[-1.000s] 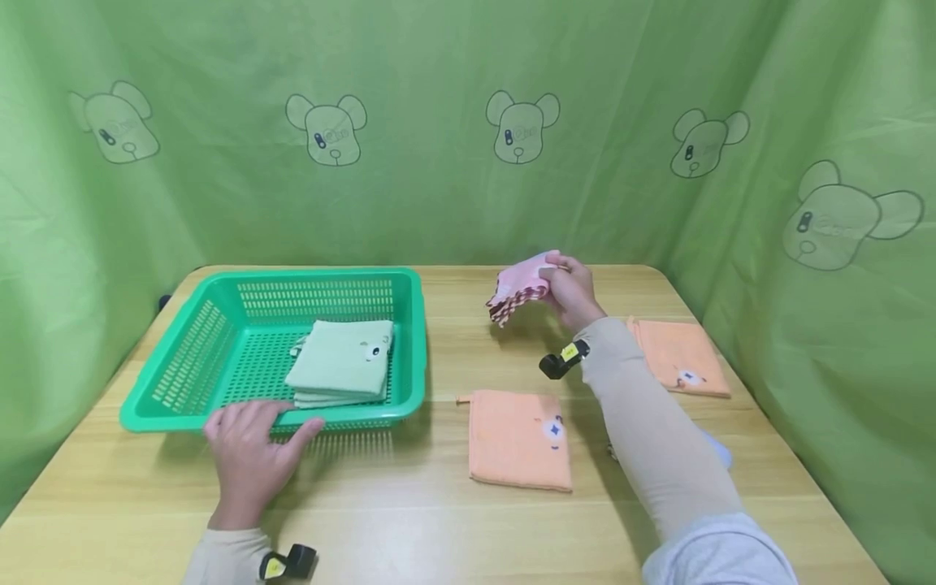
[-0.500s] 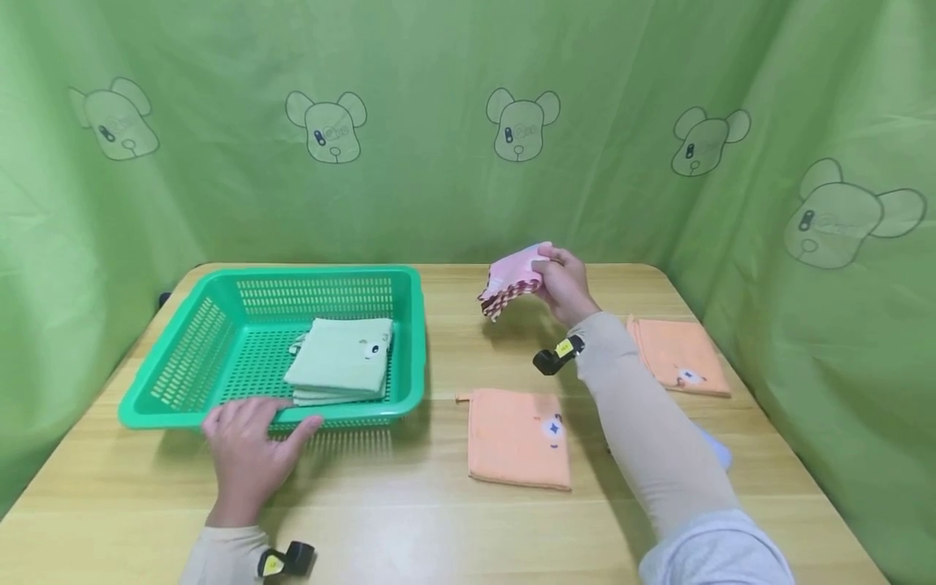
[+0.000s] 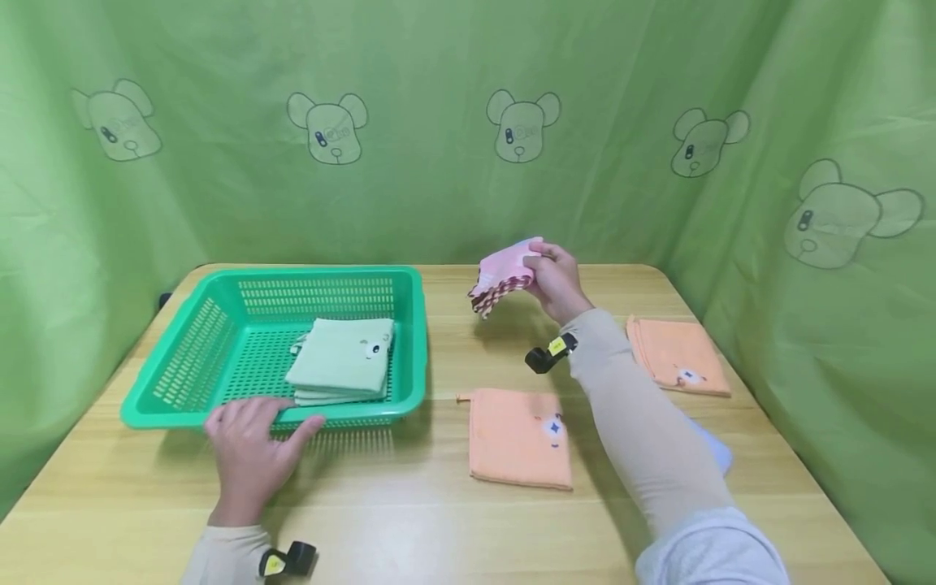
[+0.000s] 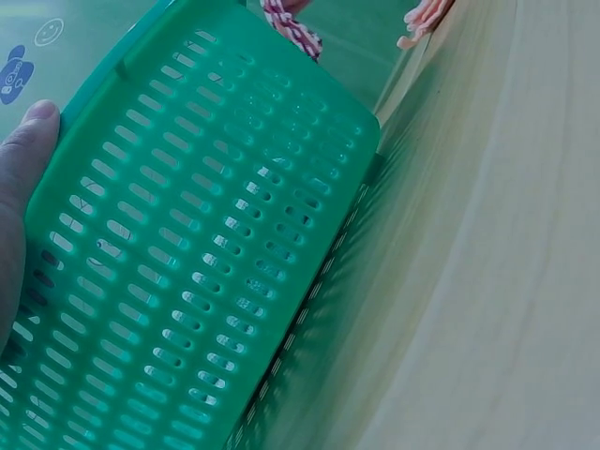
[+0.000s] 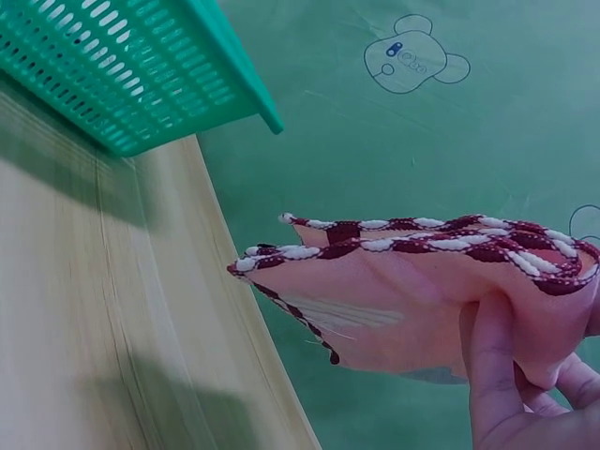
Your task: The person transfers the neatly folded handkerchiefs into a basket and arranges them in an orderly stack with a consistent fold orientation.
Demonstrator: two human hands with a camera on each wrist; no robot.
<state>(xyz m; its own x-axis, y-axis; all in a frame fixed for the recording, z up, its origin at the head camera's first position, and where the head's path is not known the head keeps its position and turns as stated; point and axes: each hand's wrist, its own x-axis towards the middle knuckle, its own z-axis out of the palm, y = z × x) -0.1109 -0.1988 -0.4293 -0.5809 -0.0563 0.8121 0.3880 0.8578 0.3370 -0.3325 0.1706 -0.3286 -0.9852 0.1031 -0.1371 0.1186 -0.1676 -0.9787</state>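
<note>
My right hand (image 3: pixel 559 284) pinches a folded pink cloth (image 3: pixel 504 272) by its right side, above the far part of the table. In the right wrist view, the maroon-and-white stitched edge of the cloth (image 5: pixel 375 300) faces up, with the thumb pressed against its pink side. My left hand (image 3: pixel 249 451) grips the near rim of a green plastic basket (image 3: pixel 398 412). Its thumb (image 4: pixel 33 150) shows at the rim in the left wrist view. Inside the basket, at the right, lies a stack of folded pale green towels (image 3: pixel 340 357) with an embroidered face.
One folded orange towel (image 3: pixel 512 439) lies on the wooden table (image 3: pixel 409 520) right of the basket. Another orange towel (image 3: pixel 676 353) is near the right edge. Partly hidden under the right forearm is a blue cloth (image 3: pixel 712 445). Green curtains (image 3: pixel 439 203) enclose the back and sides.
My right hand has carried the pink cloth leftward and slightly up, toward the basket. The left hand stays on the rim, and the basket and towels keep their places.
</note>
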